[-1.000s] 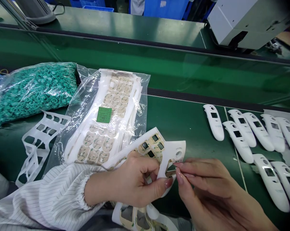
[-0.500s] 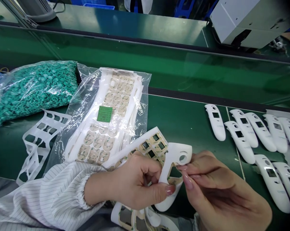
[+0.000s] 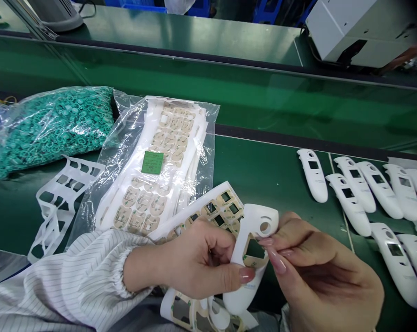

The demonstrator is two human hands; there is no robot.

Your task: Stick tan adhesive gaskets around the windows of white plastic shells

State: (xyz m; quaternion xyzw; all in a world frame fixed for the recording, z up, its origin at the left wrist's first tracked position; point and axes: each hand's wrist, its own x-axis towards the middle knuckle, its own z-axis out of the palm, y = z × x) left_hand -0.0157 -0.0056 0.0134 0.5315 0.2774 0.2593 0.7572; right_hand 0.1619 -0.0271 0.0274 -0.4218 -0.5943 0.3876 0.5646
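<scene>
My left hand (image 3: pixel 201 263) is closed around a white plastic thermometer-like housing (image 3: pixel 237 295), tilted, with a round hole near its top and a rectangular window. A tan adhesive sticker (image 3: pixel 255 261) frames that window. At the window's right edge, my right hand (image 3: pixel 319 272) pinches with thumb and fingertips; whatever small bit lies between them is hidden. Behind my left hand extends a sheet of tan stickers (image 3: pixel 225 203) with square cut-outs. Another sticker strip (image 3: pixel 184 311) curls below my left wrist, near my lap.
A clear bag holds stacked sticker sheets (image 3: pixel 175 124) with a green label (image 3: pixel 152 163) on top. To its left are a bag of green rings (image 3: pixel 63 120) and a spent white backing sheet (image 3: pixel 61 198). Several white housings (image 3: pixel 355 207) lie at right. A ledge (image 3: pixel 194 69) runs behind.
The view has shifted slightly. The housing is turned a little, showing more of its printed lower front. Both hands keep nearly the same grip at the window.
</scene>
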